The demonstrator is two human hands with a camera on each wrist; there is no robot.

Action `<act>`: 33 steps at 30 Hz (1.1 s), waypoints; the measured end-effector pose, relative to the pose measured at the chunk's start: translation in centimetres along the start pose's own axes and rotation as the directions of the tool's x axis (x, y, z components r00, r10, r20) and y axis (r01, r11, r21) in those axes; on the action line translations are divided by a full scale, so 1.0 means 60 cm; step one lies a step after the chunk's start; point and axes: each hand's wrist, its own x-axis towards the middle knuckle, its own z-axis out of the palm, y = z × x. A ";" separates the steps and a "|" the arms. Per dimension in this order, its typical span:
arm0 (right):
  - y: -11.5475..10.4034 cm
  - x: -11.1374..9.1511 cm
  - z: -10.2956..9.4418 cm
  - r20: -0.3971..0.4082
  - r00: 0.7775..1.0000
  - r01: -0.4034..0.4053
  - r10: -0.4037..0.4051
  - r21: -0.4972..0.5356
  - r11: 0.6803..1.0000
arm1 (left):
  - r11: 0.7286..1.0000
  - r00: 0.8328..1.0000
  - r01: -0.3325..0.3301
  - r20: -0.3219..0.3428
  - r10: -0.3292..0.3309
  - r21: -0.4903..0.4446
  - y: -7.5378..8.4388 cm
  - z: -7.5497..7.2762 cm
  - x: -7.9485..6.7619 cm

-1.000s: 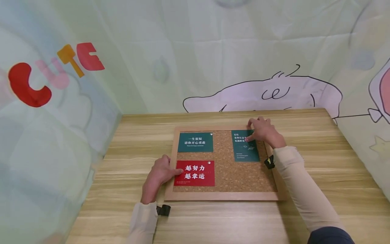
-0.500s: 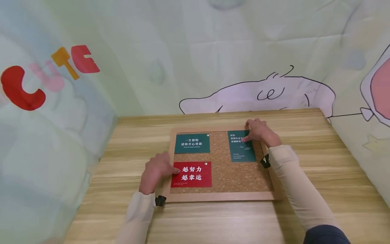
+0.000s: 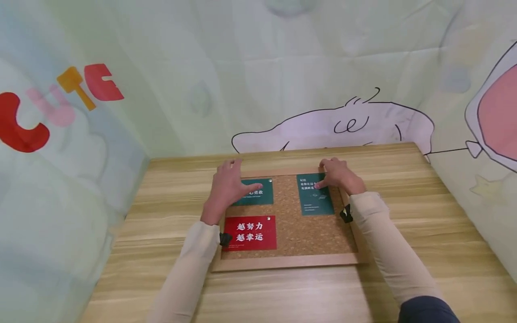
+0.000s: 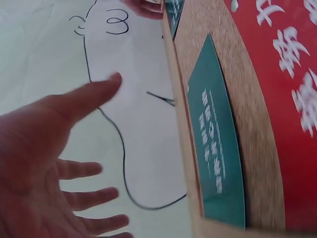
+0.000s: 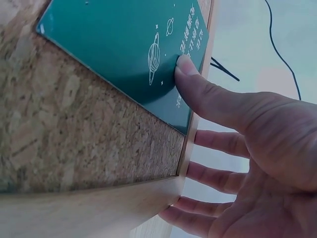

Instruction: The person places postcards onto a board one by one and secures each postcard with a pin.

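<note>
A wood-framed cork board [image 3: 315, 240] lies on the table, bearing several printed cards. My right hand [image 3: 339, 175] grips its upper right edge. In the right wrist view, the thumb presses the dark green planet card [image 5: 124, 54] while the fingers bend against the frame's outer side. My left hand [image 3: 228, 186] is over the upper left corner, fingers spread, its thumb overlapping the wide green card [image 3: 260, 198] in the head view. The left wrist view shows that hand [image 4: 39, 144] apart from the frame, holding nothing. Below sits a red card [image 3: 252, 232] with white lettering.
Silver pins [image 3: 270, 181] show at the upper right corners of the wide green card and the red card. A wood-grain table [image 3: 307, 296] extends around the board. Behind it hangs a pale backdrop [image 3: 258, 89] with cartoon drawings.
My left hand has left the red card at the board's left side and moved up to the upper left corner. The right hand keeps its place on the board. The head view has shifted slightly.
</note>
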 end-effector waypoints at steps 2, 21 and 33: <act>0.001 0.002 0.001 -0.003 1.000 0.003 -0.003 -0.001 1.000 | 0.999 0.999 -0.051 -0.019 0.051 -0.008 0.012 0.013 0.017; 0.008 0.010 0.007 -0.015 1.000 0.003 -0.004 -0.011 1.000 | 0.987 0.969 -0.152 0.208 0.137 0.057 0.108 0.125 0.121; 0.010 0.005 0.007 -0.034 0.999 0.001 -0.001 0.000 1.000 | 0.980 0.963 -0.161 0.234 0.132 0.113 0.119 0.153 0.135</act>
